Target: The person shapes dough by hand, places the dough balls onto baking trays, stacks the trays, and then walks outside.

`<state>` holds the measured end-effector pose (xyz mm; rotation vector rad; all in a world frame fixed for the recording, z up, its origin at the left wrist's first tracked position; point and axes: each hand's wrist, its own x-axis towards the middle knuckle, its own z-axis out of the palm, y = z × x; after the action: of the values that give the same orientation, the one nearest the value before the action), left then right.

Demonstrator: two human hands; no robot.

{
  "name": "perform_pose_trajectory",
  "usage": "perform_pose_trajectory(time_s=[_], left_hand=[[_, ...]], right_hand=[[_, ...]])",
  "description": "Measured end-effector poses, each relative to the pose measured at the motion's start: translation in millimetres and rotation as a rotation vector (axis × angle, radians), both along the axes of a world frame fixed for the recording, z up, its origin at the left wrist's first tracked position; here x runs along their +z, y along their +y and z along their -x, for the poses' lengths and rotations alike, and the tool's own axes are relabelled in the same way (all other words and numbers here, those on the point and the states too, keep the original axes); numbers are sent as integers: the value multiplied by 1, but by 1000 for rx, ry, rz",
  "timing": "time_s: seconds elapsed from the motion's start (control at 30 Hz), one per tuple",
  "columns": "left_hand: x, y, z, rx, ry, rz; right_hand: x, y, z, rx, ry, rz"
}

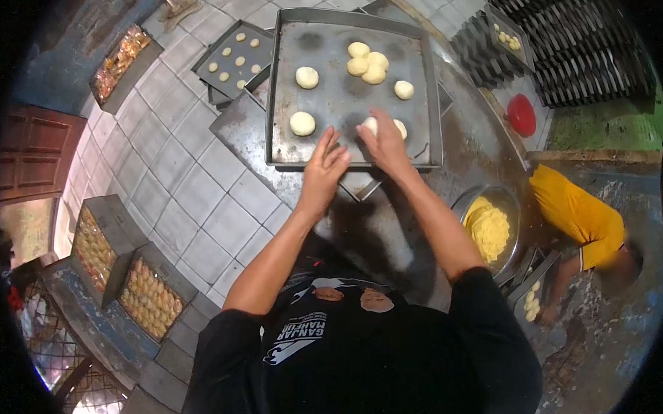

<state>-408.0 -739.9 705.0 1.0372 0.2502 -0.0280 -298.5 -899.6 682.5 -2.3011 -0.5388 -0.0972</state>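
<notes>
A large metal baking tray (pixel 271 99) lies in front of me with several pale dough balls on it. Two dough balls sit on its left side, the nearer dough ball (pixel 302 123) close to my left hand (pixel 326 171). That hand hovers at the tray's near edge, fingers apart, holding nothing. My right hand (pixel 388 148) is over the near part of the tray, its fingers curled about a dough ball (pixel 371 125). Another dough ball (pixel 400 129) shows partly beside those fingers. Farther back, several yellower balls (pixel 374 74) are clustered, touching one another.
At my right stands a metal bowl (pixel 515 233) of yellow filling (pixel 487 229). A co-worker in a yellow shirt (pixel 576 206) reaches toward another tray of dough pieces (pixel 532 302). A smaller dough tray (pixel 231 61) is at back left. Stacked dark trays (pixel 581 45) stand back right.
</notes>
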Motion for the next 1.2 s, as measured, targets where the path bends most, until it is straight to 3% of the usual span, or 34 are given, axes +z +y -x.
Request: perform_pose_trajectory(time_s=[0.03, 0.1, 0.13, 0.27, 0.43, 0.5, 0.57, 0.6, 0.67, 0.7, 0.77, 0.8, 0.83, 0.9, 0.97, 1.03, 1.1, 1.13, 1.17, 1.2], left_hand=[[-6, 18, -5, -43, 17, -28], [-12, 45, -7, -30, 52, -71], [-4, 60, -6, -29, 68, -177], [-17, 100, -9, -26, 89, -364], [-6, 98, -58, -100, 6, -483], [6, 94, -83, -200, -74, -724], [-10, 86, -113, -141, -207, -824], [-17, 81, -134, -175, -338, -976], [-31, 67, -173, -216, -493, -1129], [-38, 59, -190, -217, -581, -1206], [-59, 45, -215, -221, -689, -1281], [-74, 41, -224, -309, -638, -1457], [-85, 37, -230, -394, -581, -1629], [-87, 32, -235, -434, -576, -1655], [-75, 18, -228, -499, -355, -1787], [-44, -9, -199, -390, -448, -1710], [-8, -54, -137, -408, -281, -879], [-2, -81, -104, -443, -246, -695], [2, -107, -71, -481, -203, -513], [18, -126, -39, -531, -93, -223]], right_hand=[[-17, 3, -14, 2, 15, 14], [-37, 10, -39, 376, -77, 381], [-37, 17, -44, 472, -126, 374], [-82, 19, -63, 572, -126, 297], [-59, 24, -72, 547, -44, 417], [-51, 18, -95, 546, -96, 397], [-33, 10, -127, -219, 592, -248], [-47, 11, -138, -220, 586, -258], [-85, 6, -160, -538, 69, -165], [-83, 10, -161, -552, 57, -172], [-70, 22, -158, -500, 345, -180], [-49, 18, -150, -437, 648, -521], [-29, 9, -134, -448, 633, -527], [10, -17, -92, -479, 803, -465], [39, -39, -39, -513, 724, -549], [49, -61, 10, -559, 636, -644], [48, -77, 56, -505, 317, -531], [48, -90, 79, -416, 298, -526], [70, -98, 99, -359, 46, -186], [86, -103, 121, -403, 1, -234]])
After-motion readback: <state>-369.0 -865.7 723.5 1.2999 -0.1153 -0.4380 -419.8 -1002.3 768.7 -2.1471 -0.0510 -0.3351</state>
